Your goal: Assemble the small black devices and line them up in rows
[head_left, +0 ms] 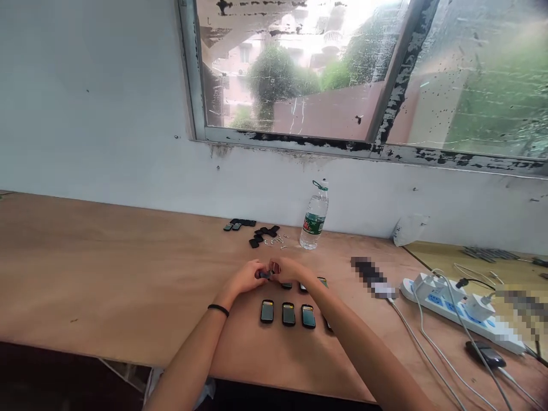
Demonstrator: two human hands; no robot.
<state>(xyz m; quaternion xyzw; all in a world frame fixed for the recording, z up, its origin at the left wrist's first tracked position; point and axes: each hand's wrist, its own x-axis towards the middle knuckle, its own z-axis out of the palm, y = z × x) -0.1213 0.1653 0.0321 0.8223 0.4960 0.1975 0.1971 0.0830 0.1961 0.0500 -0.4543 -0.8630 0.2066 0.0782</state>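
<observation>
My left hand (246,278) and my right hand (291,270) meet above the table, fingers curled inward. Between them is a small dark piece (264,274), gripped by the left fingertips; its kind is too small to tell. The right fingers are pinched close against it, and what they hold is partly hidden. Just in front lie small black-framed devices with grey screens, such as a left one (267,311), a middle one (288,314) and a right one (308,316). More of them (322,282) lie partly covered by my right hand and forearm.
Beyond my hands are black parts (268,231), small pale curved bits (276,240) and two screened pieces (232,226). A water bottle (314,220) stands by the wall. At right are a white power strip (460,311), cables, a black mouse-like object (485,354) and a plastic bag (410,229).
</observation>
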